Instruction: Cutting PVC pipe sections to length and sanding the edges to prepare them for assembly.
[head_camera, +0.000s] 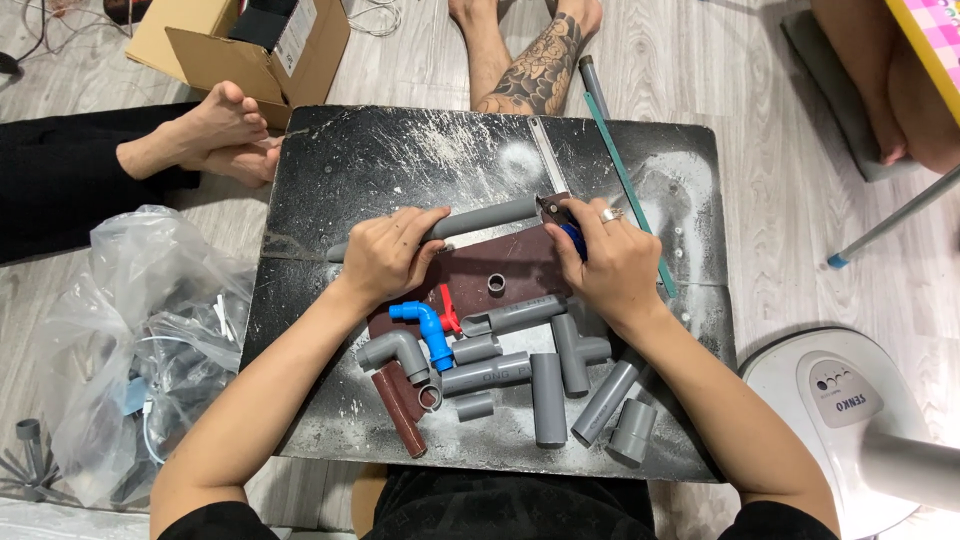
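While the left hand (385, 255) clamps down on the grey pipe (478, 218) to steady it, the right hand (610, 265) closes around a blue-handled cutter (560, 215) biting the pipe's end; loose grey fittings (545, 385) and a blue tap (428, 328) lie just below both wrists on the black board (380, 160).

Arms: bare from the shoulders down, no sleeves showing.
Left hand (385, 255): no ring or glove.
Right hand (612, 265): silver ring (611, 214) on one finger.
Clothing: black garment at the lap.
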